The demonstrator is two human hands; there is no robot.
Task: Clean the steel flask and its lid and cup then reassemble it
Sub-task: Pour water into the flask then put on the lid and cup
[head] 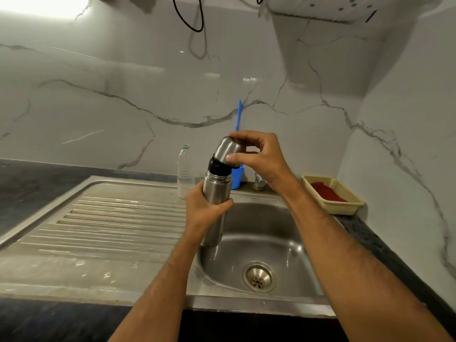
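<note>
the steel sink [283, 233] lies below both grips, its drain [259, 277] under the right forearm and its ribbed draining board [111, 218] out to the left of the left hand. both forearms reach up from the bottom edge and meet over the basin. the steel flask [217, 191] stands nearly upright over the basin, and the left hand [204, 211] grasps its middle, fingers wrapped round the body and thumb across the front. just above that grip the black lid [218, 166] sits on the flask's neck. the right hand [259, 156] pinches the steel cup [228, 150] between thumb and fingertips, wrist bent down, holding it upside down and tilted over the lid. right of this grip a basket [350, 206] holds a red cloth [327, 192]; behind the left-hand grip stands a clear bottle [185, 171].
</note>
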